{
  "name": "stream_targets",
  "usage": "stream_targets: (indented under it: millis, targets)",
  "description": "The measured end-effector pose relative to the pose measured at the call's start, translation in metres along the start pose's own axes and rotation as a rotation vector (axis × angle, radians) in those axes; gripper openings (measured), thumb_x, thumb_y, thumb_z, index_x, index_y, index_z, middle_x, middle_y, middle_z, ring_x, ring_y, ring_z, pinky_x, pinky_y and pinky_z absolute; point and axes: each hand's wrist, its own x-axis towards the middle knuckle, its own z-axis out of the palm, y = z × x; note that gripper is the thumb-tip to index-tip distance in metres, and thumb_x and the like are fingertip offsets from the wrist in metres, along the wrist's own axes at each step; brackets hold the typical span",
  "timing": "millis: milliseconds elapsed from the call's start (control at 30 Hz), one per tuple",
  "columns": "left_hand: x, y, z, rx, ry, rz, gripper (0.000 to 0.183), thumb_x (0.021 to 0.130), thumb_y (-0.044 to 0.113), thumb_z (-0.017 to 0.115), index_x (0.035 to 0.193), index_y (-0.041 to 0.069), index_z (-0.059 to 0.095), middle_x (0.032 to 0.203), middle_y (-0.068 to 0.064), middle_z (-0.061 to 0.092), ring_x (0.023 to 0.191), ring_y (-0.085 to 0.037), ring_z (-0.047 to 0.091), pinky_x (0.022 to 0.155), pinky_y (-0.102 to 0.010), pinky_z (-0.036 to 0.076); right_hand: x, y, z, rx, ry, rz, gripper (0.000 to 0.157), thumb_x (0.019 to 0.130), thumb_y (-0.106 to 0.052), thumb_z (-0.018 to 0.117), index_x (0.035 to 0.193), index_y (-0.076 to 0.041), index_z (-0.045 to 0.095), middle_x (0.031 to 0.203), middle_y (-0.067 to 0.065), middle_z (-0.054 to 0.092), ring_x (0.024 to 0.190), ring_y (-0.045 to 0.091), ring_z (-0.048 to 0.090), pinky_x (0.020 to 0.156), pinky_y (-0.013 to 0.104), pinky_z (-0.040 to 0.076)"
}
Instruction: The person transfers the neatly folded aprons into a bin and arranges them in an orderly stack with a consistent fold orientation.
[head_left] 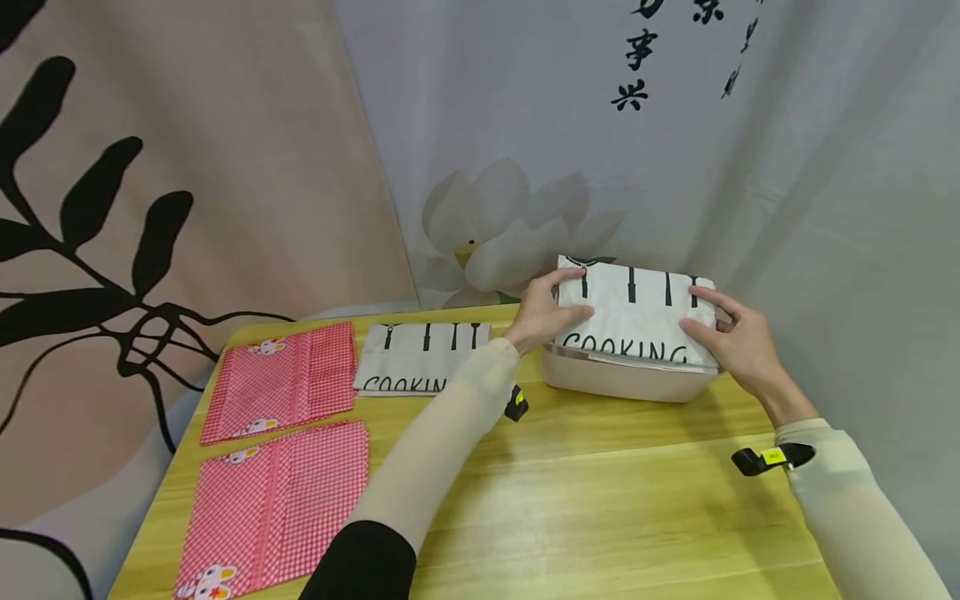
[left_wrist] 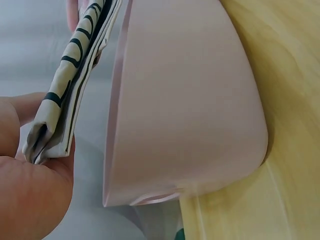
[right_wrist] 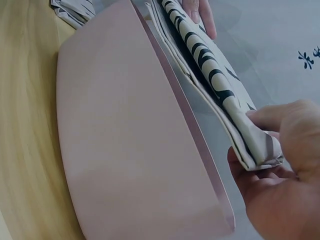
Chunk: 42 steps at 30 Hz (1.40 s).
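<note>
A folded white cloth (head_left: 633,312) with black utensil prints and the word COOKING is above a pale pink box (head_left: 630,382) at the back right of the table. My left hand (head_left: 550,310) pinches its left end between thumb and fingers. At the other end, the fingers and thumb of my right hand (head_left: 738,342) grip the cloth. Both wrist views show the folded layers edge-on just over the box's rim, the cloth (left_wrist: 65,90) tilted along the box wall (left_wrist: 185,100). The inside of the box is hidden.
Left of the box lies a second folded COOKING cloth (head_left: 412,358), partly behind my left sleeve. Two red checked folded cloths with rabbit patches, one farther back (head_left: 285,383) and one nearer (head_left: 277,508), lie at the table's left. A printed curtain (head_left: 525,125) hangs behind the table.
</note>
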Motion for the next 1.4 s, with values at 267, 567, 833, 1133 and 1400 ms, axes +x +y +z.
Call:
stream_targets:
  millis: [267, 567, 833, 1133, 1400]
  targets:
    - [0.007, -0.007, 0.006, 0.043, 0.040, -0.051, 0.064, 0.098, 0.010, 0.088, 0.157, 0.023, 0.067, 0.171, -0.004, 0.058, 0.161, -0.028, 0.051, 0.134, -0.049, 0.046, 0.013, 0.007, 0.004, -0.028, -0.001, 0.013, 0.069, 0.109, -0.028, 0.078, 0.171, -0.019, 0.051, 0.177, 0.026, 0.042, 0.092, -0.013, 0.070, 0.073, 0.017, 0.065]
    - [0.009, -0.012, 0.013, 0.047, 0.067, -0.084, 0.066, 0.098, 0.009, 0.087, 0.159, 0.022, 0.065, 0.170, -0.006, 0.059, 0.156, -0.029, 0.056, 0.131, -0.048, 0.050, 0.022, 0.014, 0.007, -0.046, -0.005, 0.004, 0.070, 0.109, -0.023, 0.077, 0.172, -0.015, 0.048, 0.166, 0.032, 0.051, 0.085, -0.010, 0.068, 0.070, 0.016, 0.063]
    - [0.010, -0.014, 0.015, 0.079, 0.048, -0.097, 0.068, 0.100, 0.010, 0.086, 0.162, 0.019, 0.062, 0.166, -0.011, 0.061, 0.150, -0.033, 0.061, 0.129, -0.050, 0.052, 0.026, 0.016, 0.008, -0.122, -0.008, 0.003, 0.069, 0.109, -0.025, 0.078, 0.171, -0.015, 0.051, 0.175, 0.030, 0.044, 0.093, -0.011, 0.060, 0.074, 0.010, 0.058]
    - [0.014, -0.015, 0.017, 0.145, 0.011, -0.101, 0.072, 0.102, 0.011, 0.084, 0.167, 0.019, 0.055, 0.165, -0.013, 0.059, 0.142, -0.031, 0.065, 0.128, -0.048, 0.053, 0.023, 0.013, 0.005, -0.206, -0.024, -0.017, 0.068, 0.109, -0.031, 0.077, 0.170, -0.016, 0.052, 0.112, 0.023, 0.069, 0.060, 0.000, 0.054, 0.049, 0.023, 0.052]
    - [0.014, -0.017, 0.018, 0.198, -0.011, -0.102, 0.076, 0.103, 0.018, 0.084, 0.171, 0.018, 0.049, 0.174, -0.010, 0.052, 0.160, -0.033, 0.054, 0.134, -0.050, 0.047, 0.019, 0.016, 0.002, -0.300, -0.030, -0.097, 0.065, 0.109, -0.029, 0.076, 0.167, -0.008, 0.054, 0.065, -0.008, 0.038, 0.049, 0.007, 0.038, 0.043, 0.029, 0.041]
